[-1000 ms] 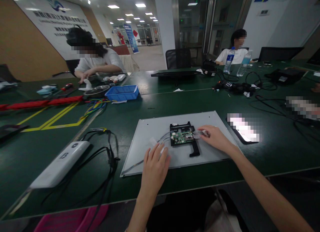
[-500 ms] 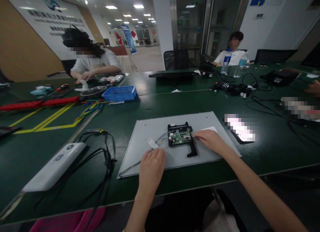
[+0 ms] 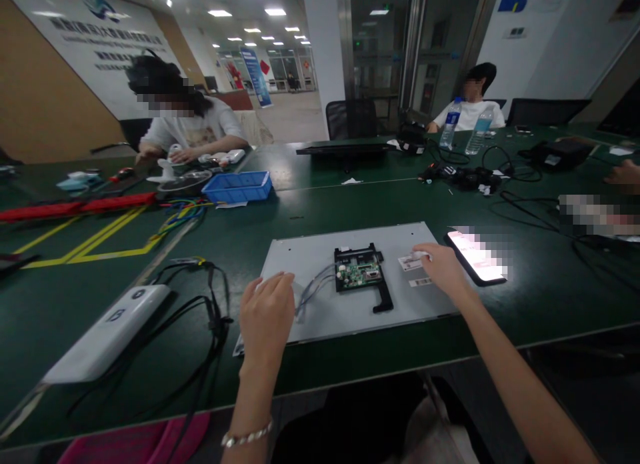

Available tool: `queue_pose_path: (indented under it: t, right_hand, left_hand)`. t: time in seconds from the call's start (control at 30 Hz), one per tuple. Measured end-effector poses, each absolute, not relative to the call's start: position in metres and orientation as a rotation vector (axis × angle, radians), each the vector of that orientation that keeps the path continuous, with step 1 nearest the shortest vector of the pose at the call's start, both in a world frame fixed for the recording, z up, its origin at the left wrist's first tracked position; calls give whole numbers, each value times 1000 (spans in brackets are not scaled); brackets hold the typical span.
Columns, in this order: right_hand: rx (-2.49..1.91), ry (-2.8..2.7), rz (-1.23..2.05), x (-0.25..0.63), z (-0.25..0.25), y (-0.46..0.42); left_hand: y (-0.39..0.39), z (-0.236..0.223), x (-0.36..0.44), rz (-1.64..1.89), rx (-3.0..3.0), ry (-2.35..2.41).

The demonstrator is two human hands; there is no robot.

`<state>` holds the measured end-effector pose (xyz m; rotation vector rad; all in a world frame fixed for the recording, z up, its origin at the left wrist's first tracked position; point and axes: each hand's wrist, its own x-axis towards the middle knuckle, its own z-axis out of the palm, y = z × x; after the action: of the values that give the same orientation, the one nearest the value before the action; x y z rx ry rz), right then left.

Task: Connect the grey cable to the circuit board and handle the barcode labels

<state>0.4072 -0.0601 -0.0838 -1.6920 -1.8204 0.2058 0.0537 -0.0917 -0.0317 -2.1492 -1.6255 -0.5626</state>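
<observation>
A flat grey-white panel (image 3: 320, 251) lies before me. On it rests a green circuit board (image 3: 359, 271) in a black plastic bracket (image 3: 384, 297). Thin grey cables (image 3: 315, 287) run from the board's left side toward my left hand (image 3: 267, 311), which is over the panel's left part with its fingers closed. A bit of white shows at its fingertips, too small to name. To the right of the bracket, my right hand (image 3: 443, 267) has its fingers pinched by a printed label (image 3: 413, 261); a small whitish thing shows at their tips, its kind unclear.
A lit phone (image 3: 477, 257) lies right of the panel. At left are a white power strip (image 3: 113, 334) and black cables (image 3: 215, 311). Farther off stand a blue bin (image 3: 237, 186), a flat dark monitor (image 3: 345, 151) and bottles (image 3: 451, 124). Two people sit across the table.
My left hand has moved left from the cables, and the white strip seen on them no longer shows there. My right hand has moved right, from the bracket's edge to the label.
</observation>
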Motion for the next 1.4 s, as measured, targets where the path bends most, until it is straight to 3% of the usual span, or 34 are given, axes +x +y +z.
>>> queue_pose_path:
  t: [0.33,0.67,0.9,1.2,1.4]
  right_hand:
    - [-1662,-1798,268,397,-84,-61]
    - [-1624,-1838,287,392,-85,-61]
    - [-1652,-1835,295,394,-83,-60]
    - [-1634,-1761,266,401,-86,-58]
    - [-1625,-1767,261,401,-85,-58]
  left_hand:
    - [-85,-48,45,-392,-2259,-1753]
    - [-45,-13,116,-318,-2537,-1503]
    - [6,-28,148,-66,-2548,-1494]
    - [25,-30,150,7,-2549,-1402]
    - [26,-23,200,-101,-2616,-1248]
